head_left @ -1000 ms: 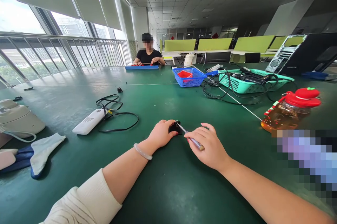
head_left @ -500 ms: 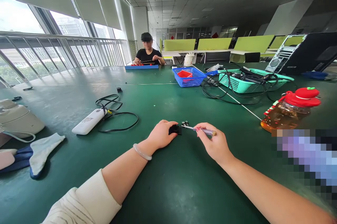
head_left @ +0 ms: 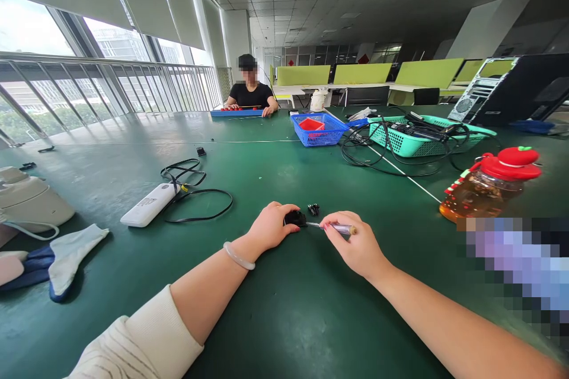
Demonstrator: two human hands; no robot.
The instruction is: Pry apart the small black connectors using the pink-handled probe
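My left hand [head_left: 272,227] is closed around a small black part [head_left: 295,218], pressing it to the green tabletop [head_left: 284,308]. What kind of part it is cannot be made out. In my right hand [head_left: 355,242] is a screwdriver [head_left: 341,228] with a pale, see-through handle. It lies nearly level, its metal shaft pointing left, and the tip meets the right side of the black part. Just beyond the shaft sits a little cluster of small dark screw-like pieces [head_left: 313,209], apart from both hands.
To the left lie a white power bank [head_left: 151,206] with a black cord, and a glove [head_left: 75,254]. A red-lidded bottle [head_left: 489,183] stands right. Farther back are a blue basket [head_left: 320,139], a green basket [head_left: 404,146] with cables, and a seated person [head_left: 249,91].
My right hand has shifted slightly left and down, bringing the screwdriver's tip from near the small pieces to the black part's side. The far person's hand has lowered to the table.
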